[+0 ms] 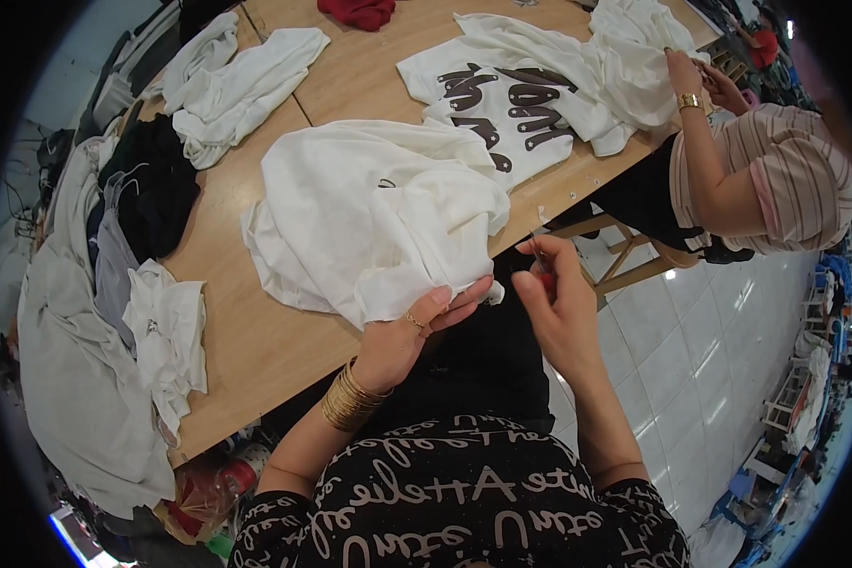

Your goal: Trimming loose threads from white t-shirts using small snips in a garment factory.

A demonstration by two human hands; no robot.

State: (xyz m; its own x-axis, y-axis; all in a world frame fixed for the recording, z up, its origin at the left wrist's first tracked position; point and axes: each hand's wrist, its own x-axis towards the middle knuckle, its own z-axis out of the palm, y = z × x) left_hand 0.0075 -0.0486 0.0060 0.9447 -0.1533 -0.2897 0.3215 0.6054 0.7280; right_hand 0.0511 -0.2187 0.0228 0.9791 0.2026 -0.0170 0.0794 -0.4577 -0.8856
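Note:
A white garment [369, 189] lies bunched on the table's near edge, with a small dark mark on its fabric. My left hand [402, 336], with a ring and stacked gold bangles at the wrist, pinches its lower edge between thumb and fingers. Just right of that edge, apart from the cloth, my right hand [568, 308] is closed around small thread snips [539, 254]. Their thin metal tip points up and some red shows inside the palm; the rest is hidden by my fingers.
On the wooden table [227, 369] lie a printed white shirt [511, 104], more white garments [246, 95] and a red cloth [355, 11]. Grey and black clothes [151, 170] pile at left. A co-worker [757, 180] handles white cloth at right, near a wooden stool [625, 260].

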